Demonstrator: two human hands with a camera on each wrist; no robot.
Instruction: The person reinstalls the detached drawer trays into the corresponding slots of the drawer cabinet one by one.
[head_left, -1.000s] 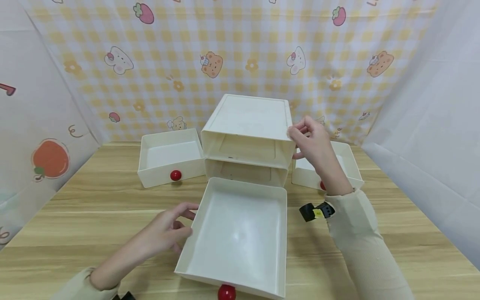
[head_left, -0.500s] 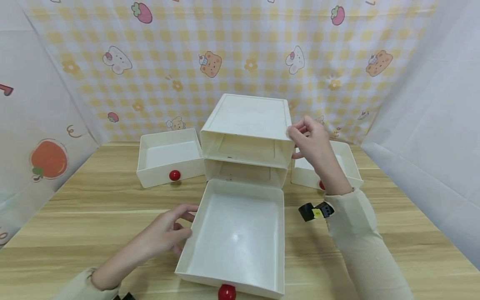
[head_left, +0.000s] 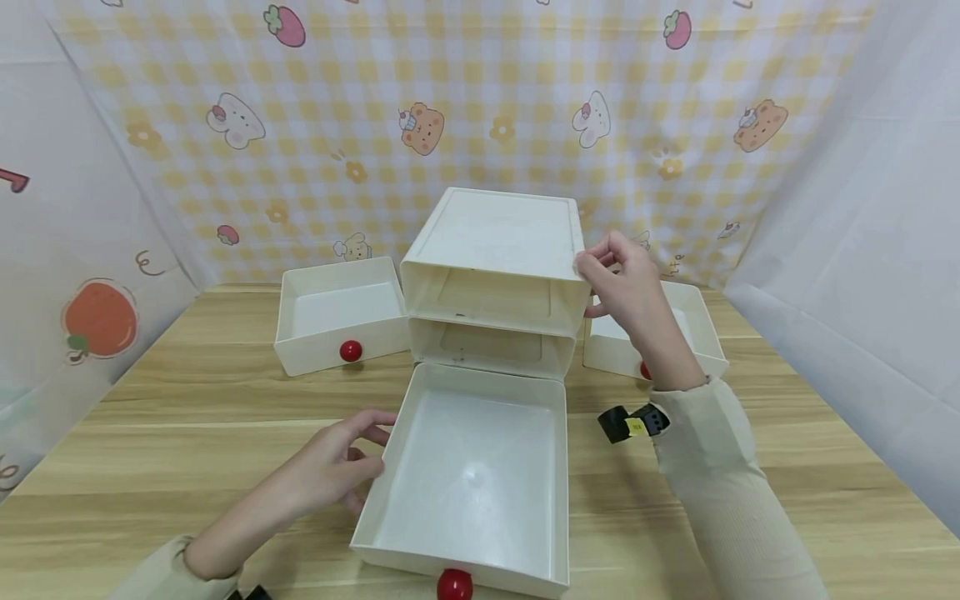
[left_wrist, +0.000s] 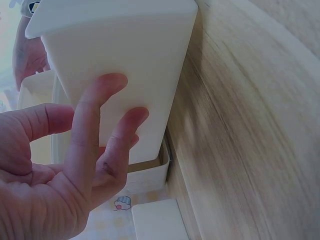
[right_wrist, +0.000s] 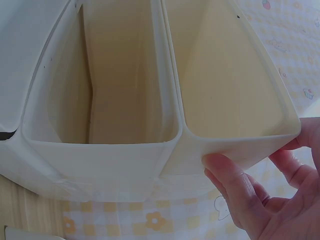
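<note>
At lower centre of the frame, a white drawer (head_left: pixel 465 467) lay before the cabinet (head_left: pixel 498 233). The left hand's (head_left: pixel 333 458) fingers, loosely spread, touched the drawer's left wall; the right hand's (head_left: pixel 626 287) bent fingers gripped the cabinet's upper right corner.

The wood-grained tabletop (head_left: pixel 187 442) spans the lower frame. On it stand a stacked white cabinet (head_left: pixel 502 233) at centre, a red-knobbed drawer (head_left: pixel 311 353) left of it, and another white drawer (head_left: pixel 609 356) to its right.
</note>
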